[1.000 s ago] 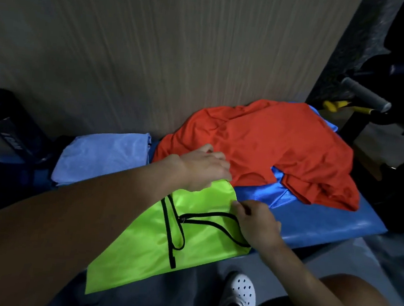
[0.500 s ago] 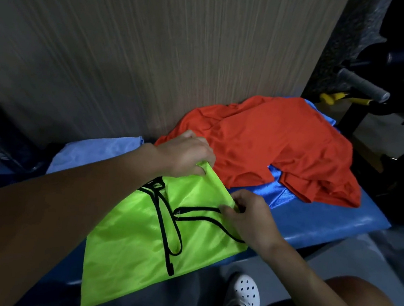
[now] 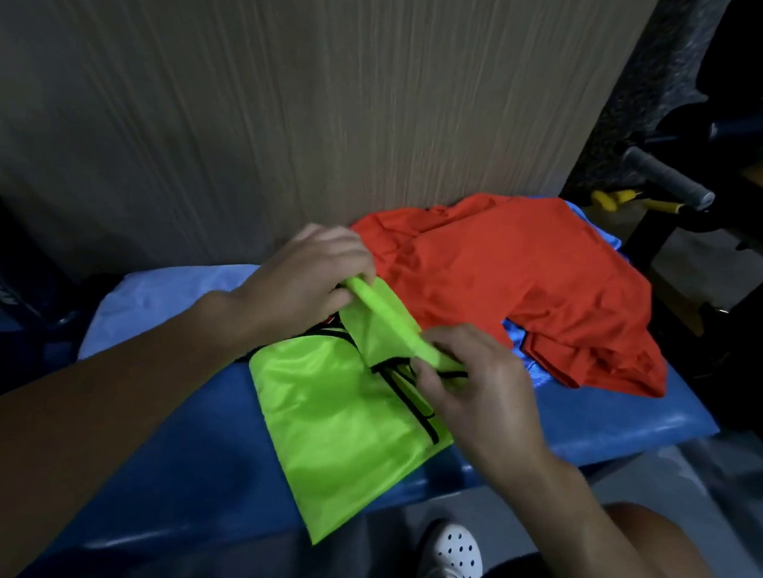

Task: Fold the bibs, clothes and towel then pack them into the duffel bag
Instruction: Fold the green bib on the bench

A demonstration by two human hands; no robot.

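Bib (image 3: 335,415), neon green, black-trimmed. Location: middle of the blue bench (image 3: 614,418), lower corner hanging past its front edge. Long axis: from the bench's back toward its front edge, slightly skewed. Top hem lifted and drawn taut between both hands; the rest of the cloth lies nearward of that hem (so the fold likely comes toward the front edge). Left hand (image 3: 306,277): pinching the hem's far end, knuckles up. Right hand (image 3: 468,381): pinching the near end, fingers curled over.

Bib (image 3: 334,424) on surface (image 3: 195,457), overhanging its front edge; towel (image 3: 160,295) behind-left, clothes heap (image 3: 510,292) behind-right, wall panel (image 3: 296,94) behind all.
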